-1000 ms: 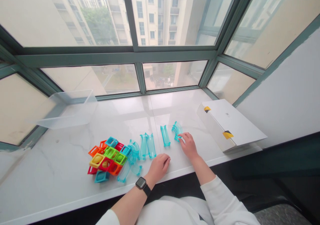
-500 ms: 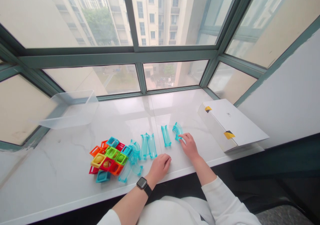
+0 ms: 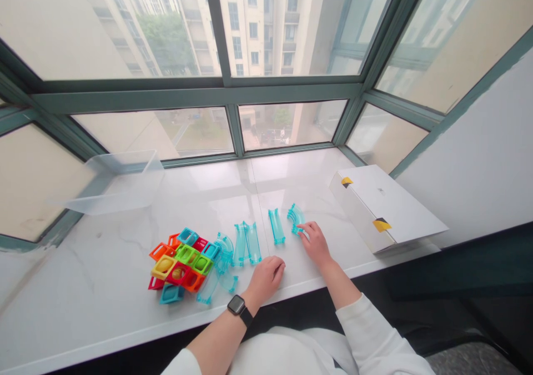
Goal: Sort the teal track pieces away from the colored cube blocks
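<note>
On the white marble surface, my right hand [image 3: 314,243] has its fingertips on the lower end of a curved, clear blue track piece [image 3: 296,217]. A straight blue track piece [image 3: 276,226] lies just left of that curve. My left hand [image 3: 267,278] rests near the front edge with its fingers curled, and nothing shows in it. Two straight track pieces [image 3: 253,243] lie side by side beyond my left hand. Farther left, several more blue track pieces [image 3: 225,253] overlap beside a pile of colourful square blocks [image 3: 181,264], some with round openings.
A clear plastic bin [image 3: 120,200] stands at the back left, by the window. At the right is a white box [image 3: 387,208] with yellow and black tabs. The surface's front edge [image 3: 137,336] runs close to my body.
</note>
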Demonstrator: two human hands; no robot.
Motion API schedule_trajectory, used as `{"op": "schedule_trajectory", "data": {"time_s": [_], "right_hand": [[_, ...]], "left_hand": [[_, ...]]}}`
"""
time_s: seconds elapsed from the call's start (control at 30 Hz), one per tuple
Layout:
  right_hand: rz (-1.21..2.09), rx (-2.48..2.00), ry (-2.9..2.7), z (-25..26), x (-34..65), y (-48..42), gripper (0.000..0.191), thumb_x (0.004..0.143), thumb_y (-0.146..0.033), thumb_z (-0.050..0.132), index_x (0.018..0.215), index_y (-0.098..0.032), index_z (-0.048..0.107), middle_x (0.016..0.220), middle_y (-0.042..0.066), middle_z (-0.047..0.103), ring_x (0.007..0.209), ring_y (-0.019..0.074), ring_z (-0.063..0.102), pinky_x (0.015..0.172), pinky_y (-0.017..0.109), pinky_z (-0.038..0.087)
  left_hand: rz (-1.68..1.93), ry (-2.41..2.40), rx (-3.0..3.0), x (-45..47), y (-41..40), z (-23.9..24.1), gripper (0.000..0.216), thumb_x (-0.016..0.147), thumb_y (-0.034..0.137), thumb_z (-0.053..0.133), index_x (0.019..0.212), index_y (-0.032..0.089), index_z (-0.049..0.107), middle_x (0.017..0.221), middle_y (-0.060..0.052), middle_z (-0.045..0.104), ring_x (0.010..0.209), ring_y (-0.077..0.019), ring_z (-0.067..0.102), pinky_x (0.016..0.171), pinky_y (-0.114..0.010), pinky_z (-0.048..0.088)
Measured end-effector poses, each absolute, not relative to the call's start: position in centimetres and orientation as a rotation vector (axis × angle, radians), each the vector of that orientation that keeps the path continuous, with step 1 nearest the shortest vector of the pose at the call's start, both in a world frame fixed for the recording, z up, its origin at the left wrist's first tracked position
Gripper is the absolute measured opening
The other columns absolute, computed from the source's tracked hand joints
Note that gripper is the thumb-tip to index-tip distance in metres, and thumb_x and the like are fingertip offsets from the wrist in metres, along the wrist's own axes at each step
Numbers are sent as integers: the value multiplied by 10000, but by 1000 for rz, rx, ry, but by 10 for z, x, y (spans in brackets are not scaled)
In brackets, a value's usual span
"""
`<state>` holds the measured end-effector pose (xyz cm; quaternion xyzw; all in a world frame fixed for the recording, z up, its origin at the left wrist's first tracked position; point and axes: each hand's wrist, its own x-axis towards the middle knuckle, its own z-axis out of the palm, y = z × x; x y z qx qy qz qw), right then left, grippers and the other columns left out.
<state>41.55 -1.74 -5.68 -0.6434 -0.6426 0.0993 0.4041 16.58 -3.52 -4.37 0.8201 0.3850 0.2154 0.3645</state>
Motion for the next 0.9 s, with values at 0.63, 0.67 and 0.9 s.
{"op": "schedule_trajectory", "data": {"time_s": [0.63,0.67,0.9], "right_hand": [[231,-1630,-1643,-60,418,-17,256,1012,-276,559,1220,-277,709,1042,65,603,982,246,644,914,409,564],[233,-1632,-1637,-61,418,-18,274,1011,-280,560,1248,-284,699,1043,63,602,975,244,644,907,407,568],[206,-1663,-1448,-75,409,-24,496,972,-366,616,1444,-249,517,1041,61,612,848,217,620,826,400,598]], "left_hand": [[586,992,2133,166,-35,-49,272,1056,289,432,965,230,682,933,-59,717,889,-210,649,817,-330,476],[586,992,2131,166,-35,-49,274,1057,291,431,966,229,682,935,-61,717,891,-210,649,818,-331,476],[586,983,2136,166,-35,-48,271,1057,285,429,964,228,677,930,-62,715,879,-210,642,811,-336,477]]}}
